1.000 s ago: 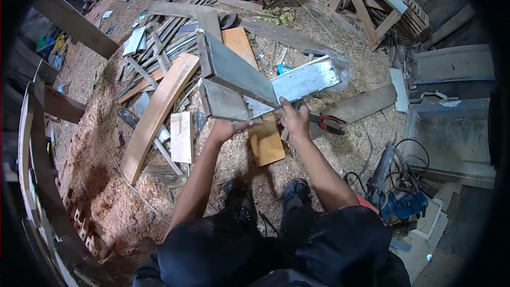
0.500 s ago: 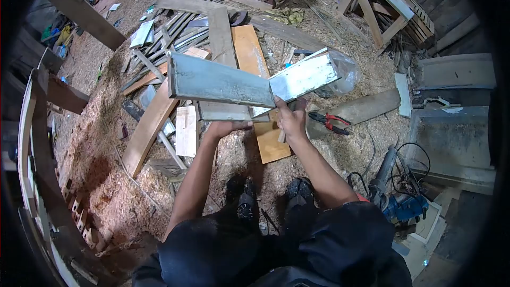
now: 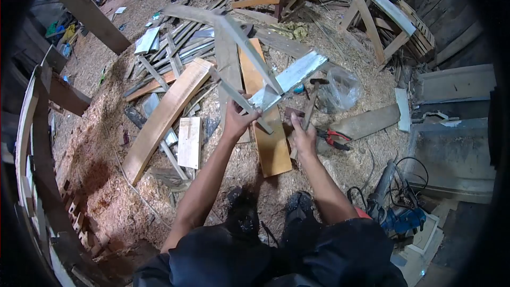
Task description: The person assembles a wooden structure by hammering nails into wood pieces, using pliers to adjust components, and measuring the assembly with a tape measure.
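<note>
Shaving-strewn workshop floor (image 3: pixel 114 202): right hand (image 3: pixel 304 140) clenched around a hammer (image 3: pixel 311 106).
It has released the joined boards (image 3: pixel 252 56); the left hand (image 3: pixel 237 120) alone now grasps them.

Joined boards (image 3: pixel 260 67) in left hand (image 3: pixel 237 120), hammer (image 3: pixel 312 101) in right hand (image 3: pixel 304 139)

"Where could the right hand (image 3: pixel 304 137) pass?"

"Toward eight o'clock, above the flat orange board (image 3: pixel 273 153)."

"And what stands in its way?"

"The pliers (image 3: pixel 336 139) just beside it at three o'clock, the clear plastic bag (image 3: pixel 342 91) near one, and the joined boards (image 3: pixel 264 73) rising at eleven."

"The left hand (image 3: pixel 237 119)?"

"Those same boards bar twelve o'clock; a pale wood block (image 3: pixel 189 142) lies low at eight."
</note>
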`<state>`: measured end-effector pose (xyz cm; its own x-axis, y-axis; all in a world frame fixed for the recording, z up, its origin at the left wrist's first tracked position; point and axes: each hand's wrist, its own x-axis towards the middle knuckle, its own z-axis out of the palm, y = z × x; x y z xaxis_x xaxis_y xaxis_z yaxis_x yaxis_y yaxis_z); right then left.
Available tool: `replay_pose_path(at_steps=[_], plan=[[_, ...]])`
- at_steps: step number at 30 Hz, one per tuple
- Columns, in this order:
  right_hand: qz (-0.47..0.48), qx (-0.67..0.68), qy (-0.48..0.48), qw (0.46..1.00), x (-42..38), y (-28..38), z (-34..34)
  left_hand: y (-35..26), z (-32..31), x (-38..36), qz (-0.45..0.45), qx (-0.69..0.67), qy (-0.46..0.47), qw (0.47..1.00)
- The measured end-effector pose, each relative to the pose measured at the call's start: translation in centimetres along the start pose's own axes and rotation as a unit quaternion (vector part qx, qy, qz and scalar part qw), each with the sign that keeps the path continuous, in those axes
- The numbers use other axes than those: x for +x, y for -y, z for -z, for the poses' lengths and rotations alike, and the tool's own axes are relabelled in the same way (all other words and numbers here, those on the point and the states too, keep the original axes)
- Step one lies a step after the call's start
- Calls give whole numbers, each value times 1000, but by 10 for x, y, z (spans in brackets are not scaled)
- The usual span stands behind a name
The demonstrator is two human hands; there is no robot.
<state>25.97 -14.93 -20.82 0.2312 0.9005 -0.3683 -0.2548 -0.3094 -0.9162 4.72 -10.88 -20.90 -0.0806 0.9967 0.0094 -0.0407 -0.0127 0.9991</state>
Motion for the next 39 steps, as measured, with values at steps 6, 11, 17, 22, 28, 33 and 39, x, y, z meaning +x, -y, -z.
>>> replay_pose_path(at_steps=[6,11,17,22,28,33,39], plan=[[27,7,-42,999,-2,-9,11,7,13,16,27,-80,14,996],[44,12,-46,998,0,-17,17,3,27,20,27,-96,68,993],[25,-5,-74,997,2,-28,14,-8,40,27,31,-96,126,987],[17,-1,-42,999,1,-30,22,-17,41,27,40,-85,141,986],[7,-81,-27,996,8,-35,28,5,37,20,41,-108,92,989],[73,-212,-15,974,19,-62,34,17,32,12,94,-138,19,986],[163,-318,25,934,18,-47,34,16,32,7,124,-152,-38,980]])
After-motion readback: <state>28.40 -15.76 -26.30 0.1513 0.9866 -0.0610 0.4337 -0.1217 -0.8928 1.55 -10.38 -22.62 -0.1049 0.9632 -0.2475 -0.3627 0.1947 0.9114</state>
